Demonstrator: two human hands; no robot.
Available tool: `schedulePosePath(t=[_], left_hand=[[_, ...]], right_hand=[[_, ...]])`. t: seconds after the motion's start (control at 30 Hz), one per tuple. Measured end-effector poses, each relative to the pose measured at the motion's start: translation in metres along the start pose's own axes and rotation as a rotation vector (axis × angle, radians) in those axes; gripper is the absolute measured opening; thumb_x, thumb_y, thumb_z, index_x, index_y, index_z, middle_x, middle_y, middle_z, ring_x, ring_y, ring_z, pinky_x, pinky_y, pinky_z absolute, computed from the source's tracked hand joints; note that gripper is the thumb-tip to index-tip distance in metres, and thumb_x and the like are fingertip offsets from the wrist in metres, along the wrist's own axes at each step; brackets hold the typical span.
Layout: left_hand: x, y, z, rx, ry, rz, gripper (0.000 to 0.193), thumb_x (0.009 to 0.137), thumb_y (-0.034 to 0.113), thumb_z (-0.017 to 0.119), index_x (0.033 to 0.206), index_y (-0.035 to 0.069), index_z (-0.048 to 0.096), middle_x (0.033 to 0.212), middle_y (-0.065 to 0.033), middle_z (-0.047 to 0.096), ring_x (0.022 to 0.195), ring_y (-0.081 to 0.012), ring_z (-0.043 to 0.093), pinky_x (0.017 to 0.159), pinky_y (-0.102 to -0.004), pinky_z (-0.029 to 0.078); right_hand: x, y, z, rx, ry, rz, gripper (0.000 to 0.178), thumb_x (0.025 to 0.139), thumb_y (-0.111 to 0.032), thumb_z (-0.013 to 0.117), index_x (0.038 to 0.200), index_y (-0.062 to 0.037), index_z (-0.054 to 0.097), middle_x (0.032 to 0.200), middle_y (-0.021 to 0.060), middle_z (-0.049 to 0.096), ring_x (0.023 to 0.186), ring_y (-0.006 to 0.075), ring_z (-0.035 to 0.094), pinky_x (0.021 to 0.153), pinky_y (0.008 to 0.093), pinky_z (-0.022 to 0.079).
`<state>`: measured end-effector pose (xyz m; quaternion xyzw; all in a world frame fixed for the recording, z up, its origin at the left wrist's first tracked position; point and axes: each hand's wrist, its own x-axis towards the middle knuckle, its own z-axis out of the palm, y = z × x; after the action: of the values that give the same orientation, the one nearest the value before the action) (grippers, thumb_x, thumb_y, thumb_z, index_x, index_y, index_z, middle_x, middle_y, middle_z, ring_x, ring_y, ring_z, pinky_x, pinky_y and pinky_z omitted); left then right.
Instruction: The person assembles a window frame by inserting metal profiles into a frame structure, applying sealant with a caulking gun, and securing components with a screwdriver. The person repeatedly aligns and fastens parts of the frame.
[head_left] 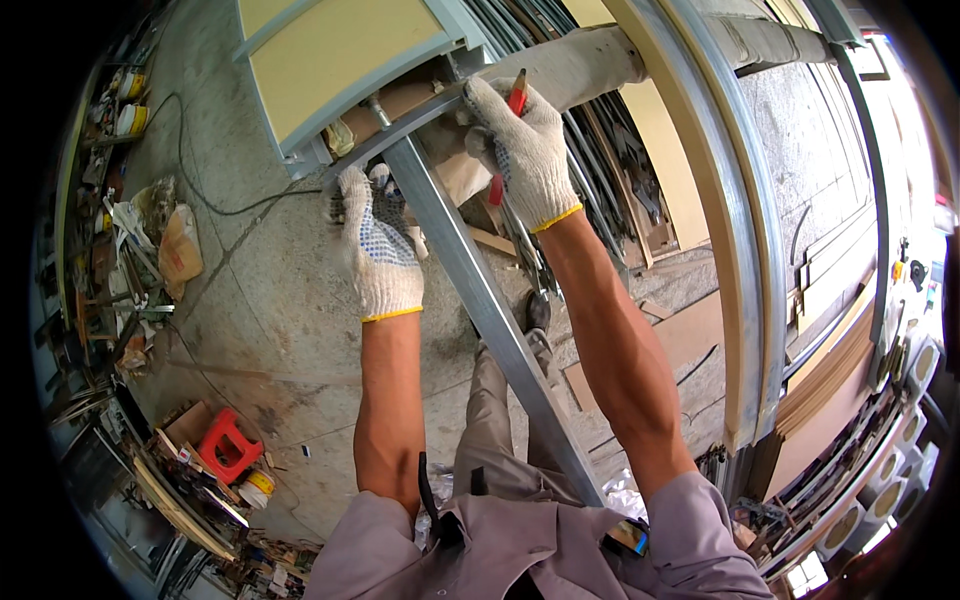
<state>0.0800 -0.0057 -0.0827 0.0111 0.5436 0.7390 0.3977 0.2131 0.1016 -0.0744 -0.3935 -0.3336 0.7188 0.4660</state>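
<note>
A long grey metal bar [480, 285] runs from near my waist up to a narrow metal strip [415, 118] along the near edge of a yellow panel with a grey frame [340, 70]. My left hand [382, 245], in a white knit glove with blue dots, is closed at the strip's left end, left of the bar; some fingers are partly hidden. Gloved the same way, my right hand [525, 150] is closed around a red pencil [518, 92] whose dark tip points up. It rests by the strip's right end.
A thick grey beam [570, 68] supports the panel. Metal-edged rails [725, 200] rise at right, near stacked boards [825, 390]. Scrap and a plastic bag [180, 248] litter the floor at left, with a red stool [230, 445] and a dark cable [190, 180].
</note>
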Motion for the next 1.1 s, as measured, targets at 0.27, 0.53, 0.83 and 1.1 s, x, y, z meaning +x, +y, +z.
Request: schedulePosePath(t=[0.27,0.53,0.83,1.1], left_hand=[[-0.007,0.002,0.007,0.016,0.043,0.009,0.046,0.105,0.041,0.061,0.132,0.004,0.058,0.119,-0.0064,0.065,0.110,-0.0189,0.058,0.103,-0.0354,0.047],[0.005,0.002,0.003,0.013,-0.001,-0.010,0.034,0.106,0.042,0.059,0.114,0.009,0.065,0.109,-0.0052,0.068,0.102,-0.0211,0.063,0.095,-0.0390,0.052],[-0.001,0.009,0.007,-0.002,-0.049,-0.055,0.044,0.105,0.043,0.060,0.133,0.009,0.062,0.125,-0.0078,0.066,0.114,-0.0229,0.061,0.104,-0.0393,0.049],[0.010,0.011,-0.005,-0.013,-0.085,-0.004,0.038,0.103,0.040,0.064,0.124,0.008,0.066,0.119,-0.0076,0.068,0.108,-0.0202,0.063,0.099,-0.0362,0.052]], right_hand=[[0.000,-0.003,-0.006,-0.062,-0.058,0.014,0.029,0.097,-0.031,0.075,0.100,-0.0025,0.070,0.080,0.0036,0.071,0.061,0.0076,0.062,0.054,0.0222,0.047],[0.005,0.013,-0.003,-0.075,0.052,-0.134,0.028,0.093,-0.028,0.078,0.091,-0.0003,0.074,0.076,0.0043,0.072,0.069,0.0079,0.064,0.066,0.0259,0.053],[0.005,0.011,-0.006,-0.188,0.041,-0.138,0.033,0.093,-0.033,0.077,0.090,-0.0006,0.074,0.076,0.0032,0.072,0.070,0.0075,0.062,0.066,0.0268,0.052],[0.002,0.011,0.000,-0.165,0.012,-0.123,0.031,0.093,-0.031,0.078,0.095,-0.0007,0.073,0.081,0.0034,0.072,0.072,0.0075,0.062,0.067,0.0270,0.053]])
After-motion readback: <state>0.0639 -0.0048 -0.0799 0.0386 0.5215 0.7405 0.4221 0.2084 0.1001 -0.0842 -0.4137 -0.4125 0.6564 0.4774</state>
